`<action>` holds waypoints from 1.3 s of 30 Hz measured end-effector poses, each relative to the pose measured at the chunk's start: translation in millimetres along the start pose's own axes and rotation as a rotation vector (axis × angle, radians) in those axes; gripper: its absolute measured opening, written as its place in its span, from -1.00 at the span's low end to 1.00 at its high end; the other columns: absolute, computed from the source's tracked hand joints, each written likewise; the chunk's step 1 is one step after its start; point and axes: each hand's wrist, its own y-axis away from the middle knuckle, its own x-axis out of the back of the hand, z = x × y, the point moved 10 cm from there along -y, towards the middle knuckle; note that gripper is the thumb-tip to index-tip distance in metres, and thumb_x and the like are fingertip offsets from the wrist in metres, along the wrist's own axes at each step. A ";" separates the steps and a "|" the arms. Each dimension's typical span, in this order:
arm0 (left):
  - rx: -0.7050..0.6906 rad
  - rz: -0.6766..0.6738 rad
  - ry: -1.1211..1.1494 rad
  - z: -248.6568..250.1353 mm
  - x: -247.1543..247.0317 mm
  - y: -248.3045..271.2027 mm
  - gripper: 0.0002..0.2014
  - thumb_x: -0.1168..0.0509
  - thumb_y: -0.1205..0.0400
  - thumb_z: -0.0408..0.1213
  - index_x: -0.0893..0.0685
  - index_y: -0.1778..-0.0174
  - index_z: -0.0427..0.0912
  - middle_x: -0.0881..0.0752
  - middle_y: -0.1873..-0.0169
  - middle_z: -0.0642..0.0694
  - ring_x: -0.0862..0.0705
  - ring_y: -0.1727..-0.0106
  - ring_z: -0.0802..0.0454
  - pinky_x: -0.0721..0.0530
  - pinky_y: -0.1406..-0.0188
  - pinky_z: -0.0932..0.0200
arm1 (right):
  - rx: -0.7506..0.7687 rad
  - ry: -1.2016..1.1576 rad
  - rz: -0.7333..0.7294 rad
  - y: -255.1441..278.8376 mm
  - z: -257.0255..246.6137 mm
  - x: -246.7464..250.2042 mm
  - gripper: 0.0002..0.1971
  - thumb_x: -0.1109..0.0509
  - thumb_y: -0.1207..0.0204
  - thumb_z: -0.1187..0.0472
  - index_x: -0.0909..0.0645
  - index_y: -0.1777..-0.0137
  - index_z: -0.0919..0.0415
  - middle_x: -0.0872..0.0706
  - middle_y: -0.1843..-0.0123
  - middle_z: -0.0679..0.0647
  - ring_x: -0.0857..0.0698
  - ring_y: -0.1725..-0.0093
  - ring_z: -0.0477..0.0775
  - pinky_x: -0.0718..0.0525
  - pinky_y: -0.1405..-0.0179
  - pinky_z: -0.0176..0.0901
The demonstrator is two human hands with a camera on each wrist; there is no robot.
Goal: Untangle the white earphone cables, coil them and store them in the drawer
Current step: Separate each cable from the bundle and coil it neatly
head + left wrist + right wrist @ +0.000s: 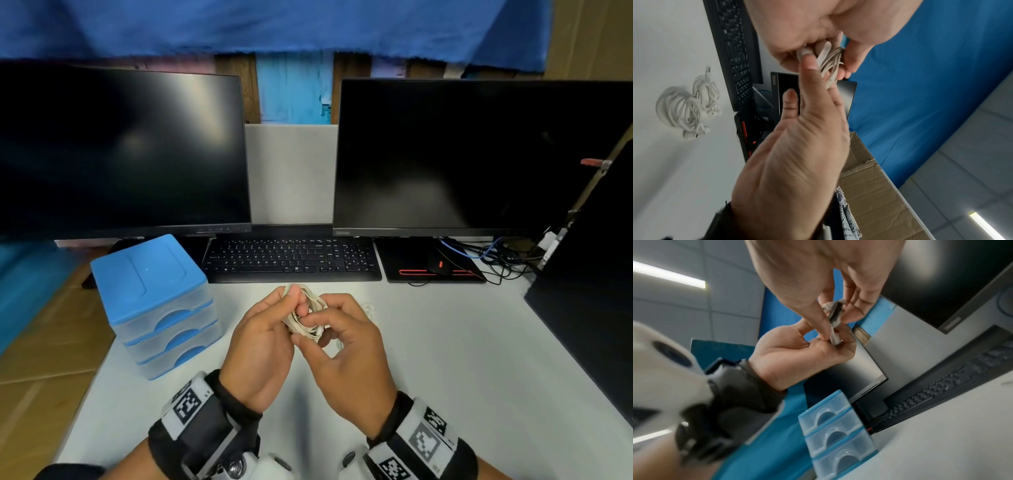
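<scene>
A coiled bundle of white earphone cable (pixel 306 317) is held above the white desk (pixel 445 359), in front of the black keyboard (pixel 291 260) and clear of the desk surface. The bundle is gripped by the left hand (pixel 263 346), whose thumb and fingers are curled round its near-left side. It is also pinched by the right hand (pixel 346 349) between thumb and forefinger at its near-right edge, the remaining fingers being loosely curled. In the head view the coil's long axis is seen to run from far-left to near-right, with a small plug or cable end showing at the near-right end. In the left wrist view the strands (pixel 831 60) are seen lying roughly parallel between the two hands. Which way the earbuds point cannot be told.

Two further coiled white earphones (pixel 686 107) are observed lying on the desk to the right of the hands, just beside each other, earbuds toward the near edge.

A three-tier blue-and-clear drawer unit (pixel 157 305) is found at the left of the desk, near the left hand; all three drawers appear pushed in. Two dark monitors (pixel 462 157) stand behind the keyboard.
</scene>
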 end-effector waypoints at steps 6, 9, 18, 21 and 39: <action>0.140 0.085 0.013 -21.1 16.1 -1.6 -0.76 -0.24 -0.64 -0.13 -0.55 0.25 -0.22 -0.51 0.35 -0.09 -0.63 0.28 0.02 -0.51 0.03 0.06 | 0.270 0.594 -0.148 10.4 0.7 -21.4 -0.81 -0.36 -0.57 0.12 -0.72 -0.09 0.15 -0.66 -0.16 0.05 -0.67 0.03 0.03 -0.75 0.17 -0.08; 0.187 0.125 0.027 -26.3 21.3 -2.1 -0.76 -0.24 -0.66 -0.16 -0.62 0.24 -0.22 -0.57 0.33 -0.09 -0.61 0.30 0.06 -0.55 0.04 0.09 | 0.333 0.690 -0.126 12.5 -5.9 -21.6 -0.81 -0.34 -0.57 0.09 -0.71 -0.05 0.15 -0.70 -0.16 0.08 -0.69 0.12 0.05 -0.74 0.36 -0.09; 0.209 0.136 -0.008 -33.3 14.9 -0.3 -0.72 -0.26 -0.66 -0.29 -0.76 0.34 -0.20 -0.76 0.28 -0.09 -0.73 0.22 0.07 -0.63 -0.04 0.06 | 0.205 0.703 -0.110 3.1 7.9 -10.5 -0.80 -0.37 -0.46 0.15 -0.75 -0.02 0.14 -0.76 -0.11 0.05 -0.76 0.34 0.11 -0.71 0.50 -0.08; 0.191 0.133 -0.069 -32.5 14.8 0.0 -0.79 -0.29 -0.66 -0.27 -0.76 0.24 -0.21 -0.79 0.18 -0.09 -0.74 0.13 0.09 -0.62 -0.19 0.00 | 0.195 0.728 -0.087 -1.1 9.1 -4.5 -0.84 -0.41 -0.38 0.17 -0.75 0.08 0.16 -0.78 -0.08 0.06 -0.76 0.37 0.12 -0.69 0.53 -0.13; 0.231 0.201 -0.271 -42.4 29.8 1.8 -0.81 -0.28 -0.68 -0.21 -0.79 0.07 -0.17 -0.82 0.09 -0.12 -0.66 0.01 -0.01 -0.55 -0.10 0.06 | 0.174 0.913 -0.101 -0.7 17.7 -3.1 -0.75 -0.68 -0.10 0.24 -0.72 0.24 0.13 -0.76 0.08 0.07 -0.66 0.60 0.09 -0.56 0.73 -0.20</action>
